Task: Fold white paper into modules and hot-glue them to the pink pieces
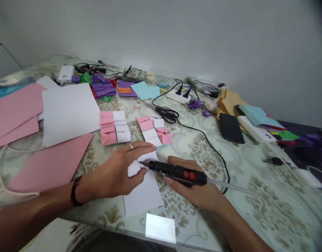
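Observation:
My right hand (195, 190) is wrapped round a black hot glue gun (174, 172) with a red-orange switch and a glue stick running out of its back end. The gun's metal tip points left and meets a sheet of white paper (144, 196) on the table. My left hand (111, 171) holds that paper from the left, thumb and fingers to either side of the tip. Folded pink and white paper pieces, one on the left (115, 127) and one on the right (154, 130), lie just beyond my hands.
Black scissors (167, 113) lie behind the folded pieces, near a cable and a white power strip (178, 95). Pink sheets (53, 164) and a large white sheet (70, 113) spread leftward. A black phone (231, 128) rests at right; purple paper pieces (103, 87) are piled at the back.

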Available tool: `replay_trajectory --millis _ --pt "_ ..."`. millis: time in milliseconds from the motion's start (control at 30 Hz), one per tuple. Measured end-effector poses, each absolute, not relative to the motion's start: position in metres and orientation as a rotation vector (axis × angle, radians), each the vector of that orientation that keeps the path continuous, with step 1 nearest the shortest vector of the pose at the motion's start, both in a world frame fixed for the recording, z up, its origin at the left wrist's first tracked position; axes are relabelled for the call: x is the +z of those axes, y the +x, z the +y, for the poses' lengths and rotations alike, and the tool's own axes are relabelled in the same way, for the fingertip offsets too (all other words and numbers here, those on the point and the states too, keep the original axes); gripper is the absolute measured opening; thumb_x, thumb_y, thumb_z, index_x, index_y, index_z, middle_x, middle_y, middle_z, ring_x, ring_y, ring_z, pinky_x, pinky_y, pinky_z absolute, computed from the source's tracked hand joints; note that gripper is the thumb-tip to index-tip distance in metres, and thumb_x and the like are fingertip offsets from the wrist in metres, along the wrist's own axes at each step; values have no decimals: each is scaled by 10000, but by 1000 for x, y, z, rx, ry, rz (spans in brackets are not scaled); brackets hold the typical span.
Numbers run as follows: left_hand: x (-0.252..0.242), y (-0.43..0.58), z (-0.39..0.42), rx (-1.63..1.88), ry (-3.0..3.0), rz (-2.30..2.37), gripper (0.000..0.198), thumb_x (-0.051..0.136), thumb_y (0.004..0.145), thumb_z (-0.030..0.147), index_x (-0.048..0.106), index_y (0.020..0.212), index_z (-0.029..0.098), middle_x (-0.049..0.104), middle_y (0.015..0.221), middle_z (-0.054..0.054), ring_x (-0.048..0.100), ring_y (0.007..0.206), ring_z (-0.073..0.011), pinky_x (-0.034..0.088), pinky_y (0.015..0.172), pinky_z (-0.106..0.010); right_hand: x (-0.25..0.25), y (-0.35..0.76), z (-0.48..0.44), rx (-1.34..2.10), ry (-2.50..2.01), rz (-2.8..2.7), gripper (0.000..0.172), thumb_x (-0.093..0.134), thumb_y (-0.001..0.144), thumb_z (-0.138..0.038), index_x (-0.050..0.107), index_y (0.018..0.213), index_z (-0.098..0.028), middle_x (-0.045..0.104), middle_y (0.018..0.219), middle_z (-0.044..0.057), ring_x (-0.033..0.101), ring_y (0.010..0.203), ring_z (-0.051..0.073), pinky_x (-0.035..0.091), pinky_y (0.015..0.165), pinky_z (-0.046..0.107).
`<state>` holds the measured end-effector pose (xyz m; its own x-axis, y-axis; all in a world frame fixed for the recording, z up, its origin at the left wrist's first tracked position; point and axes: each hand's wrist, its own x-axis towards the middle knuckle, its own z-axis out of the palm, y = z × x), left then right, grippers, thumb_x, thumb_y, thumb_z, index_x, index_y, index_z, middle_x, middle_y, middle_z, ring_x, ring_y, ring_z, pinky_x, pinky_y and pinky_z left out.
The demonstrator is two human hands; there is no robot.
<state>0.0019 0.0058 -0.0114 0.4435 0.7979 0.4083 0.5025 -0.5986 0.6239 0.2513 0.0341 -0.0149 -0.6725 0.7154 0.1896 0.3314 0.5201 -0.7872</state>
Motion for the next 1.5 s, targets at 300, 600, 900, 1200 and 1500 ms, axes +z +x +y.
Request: replay_trajectory --millis 300,600,900,1200,1500 --pt "-10 2 6 975 2279 1106 493 610 912 88 564 1401 137 666 1408 -132 613 1344 -206 500 1183 -372 -16 253 33 967 -924 -2248 253 615 937 -253 482 723 -230 511 679 -10 511 589 152 415 554 285" --pt "-7 2 6 994 2282 1089 507 591 909 63 544 1400 181 675 1393 -128 629 1325 -231 540 1141 -433 -18 257 34 918 -992 -2252 221 645 923 -285 545 734 -233 578 672 12 547 589 177 445 540 306" --pt "-6 2 7 1009 2265 1101 509 585 905 57 553 1396 186 677 1385 -122 631 1321 -230 541 1137 -429 -21 259 34 940 -1033 -2162 254 689 928 -342 589 713 -249 558 624 12 515 554 182 454 519 319" --pt "-6 1 5 982 2304 1175 498 583 924 80 539 1410 180 667 1413 -120 619 1340 -233 536 1142 -431 -17 259 36 981 -1098 -2133 286 652 914 -310 539 661 -240 525 608 -8 485 536 163 411 499 289" --pt "-6 0 5 998 2287 1197 509 585 920 76 536 1409 207 665 1407 -117 629 1325 -243 539 1137 -443 -15 261 39 941 -1134 -2135 251 637 909 -316 552 688 -232 536 612 -13 490 551 161 418 514 283"
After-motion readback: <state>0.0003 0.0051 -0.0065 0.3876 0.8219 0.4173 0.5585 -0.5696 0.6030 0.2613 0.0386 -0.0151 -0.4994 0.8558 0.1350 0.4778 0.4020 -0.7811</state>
